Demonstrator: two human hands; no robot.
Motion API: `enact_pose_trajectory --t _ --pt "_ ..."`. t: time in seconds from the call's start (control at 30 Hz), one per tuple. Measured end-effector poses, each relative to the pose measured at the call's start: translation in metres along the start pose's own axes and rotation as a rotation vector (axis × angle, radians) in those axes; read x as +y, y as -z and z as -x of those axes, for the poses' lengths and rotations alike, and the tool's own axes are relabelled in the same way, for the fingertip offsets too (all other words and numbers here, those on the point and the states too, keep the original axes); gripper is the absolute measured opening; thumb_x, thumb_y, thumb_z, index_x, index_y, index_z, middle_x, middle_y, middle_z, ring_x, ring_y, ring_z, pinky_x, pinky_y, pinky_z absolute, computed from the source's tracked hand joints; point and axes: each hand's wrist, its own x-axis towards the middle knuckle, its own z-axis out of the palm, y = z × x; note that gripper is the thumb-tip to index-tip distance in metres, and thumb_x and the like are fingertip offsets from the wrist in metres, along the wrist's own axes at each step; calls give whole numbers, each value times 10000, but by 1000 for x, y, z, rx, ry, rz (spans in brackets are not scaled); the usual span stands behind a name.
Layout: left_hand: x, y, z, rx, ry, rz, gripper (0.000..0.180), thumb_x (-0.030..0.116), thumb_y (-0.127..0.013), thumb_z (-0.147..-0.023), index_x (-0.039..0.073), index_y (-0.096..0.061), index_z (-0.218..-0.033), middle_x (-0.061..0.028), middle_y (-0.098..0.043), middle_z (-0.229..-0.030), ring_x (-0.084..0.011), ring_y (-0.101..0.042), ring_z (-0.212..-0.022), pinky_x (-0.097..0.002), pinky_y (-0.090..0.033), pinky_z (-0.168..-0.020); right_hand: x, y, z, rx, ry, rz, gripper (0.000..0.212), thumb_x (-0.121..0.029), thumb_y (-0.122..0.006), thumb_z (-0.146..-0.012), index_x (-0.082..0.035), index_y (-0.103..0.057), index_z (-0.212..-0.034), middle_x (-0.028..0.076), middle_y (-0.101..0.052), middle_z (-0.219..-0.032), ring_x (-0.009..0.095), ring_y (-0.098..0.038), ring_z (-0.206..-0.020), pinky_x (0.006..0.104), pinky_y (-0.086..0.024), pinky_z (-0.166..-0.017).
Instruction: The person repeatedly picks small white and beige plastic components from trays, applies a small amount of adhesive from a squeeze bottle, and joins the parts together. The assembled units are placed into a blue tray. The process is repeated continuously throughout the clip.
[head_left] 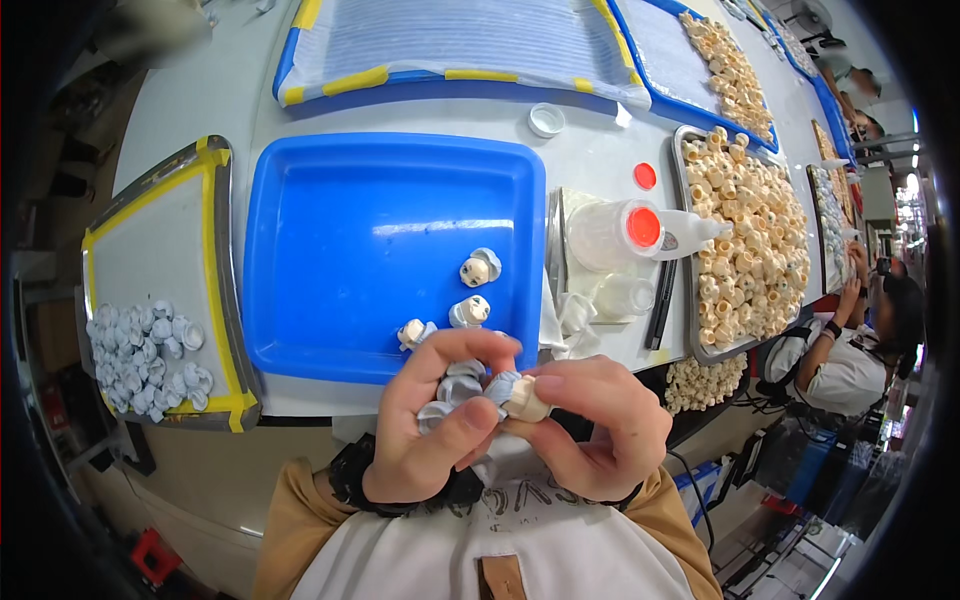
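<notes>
Close in front of my body, both hands meet around one small doll head (528,402). My right hand (610,425) pinches the cream-coloured head between thumb and fingers. Against it sits a light blue hair piece (500,387), held by the fingers of my left hand (420,440). Several more loose hair pieces (460,384) rest in the curled left palm. Just beyond my hands is a blue tray (330,250). Inside it, near its right and front edges, lie three doll heads (469,311) with blue hair and painted eyes.
At left, a yellow-taped board (150,250) bears a pile of blue hair pieces (150,350). Rightward stand a clear bottle (600,235), a squeeze bottle (690,232), a red cap (645,176) and a black pen (661,305). Beyond them is a metal tray (690,330) heaped with heads. A co-worker (850,350) sits far right.
</notes>
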Motion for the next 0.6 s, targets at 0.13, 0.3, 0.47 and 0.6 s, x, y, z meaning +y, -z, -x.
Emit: enact_pose_trajectory --t 0.13,0.3,0.47,0.6 --pt "-2 4 0 -53 4 -31 308 319 -487 -932 26 -472 -1025 -11 -499 -749 -19 -381 -516 -173 -292 -442 -2 5 -3 -86 89 74 394 21 -721 -635 4 -640 -1021 105 -627 -839 207 -609 -669 264 -488 -560" --pt "0 -1 -2 17 20 -85 296 326 -473 -938 43 -451 -1023 -18 -499 -765 -17 -376 -518 -170 -291 -441 3 4 -2 -93 160 180 349 -33 -726 -648 -19 -660 -990 93 -609 -870 210 -596 -713 285 -486 -596" --pt "-4 5 -1 -39 10 -60 285 289 -496 -926 42 -448 -1058 -31 -510 -842 -21 -397 -555 -168 -314 -469 3 6 -2 -80 148 181 382 -37 -744 -628 -6 -652 -997 95 -610 -878 214 -587 -726 293 -488 -610" --pt "2 3 -1 -77 79 -33 329 268 -535 -897 25 -445 -1100 -41 -518 -895 -21 -413 -607 -169 -335 -514 5 10 -3 -78 149 183 394 -35 -748 -625 4 -645 -1003 98 -612 -876 216 -585 -728 297 -486 -607"
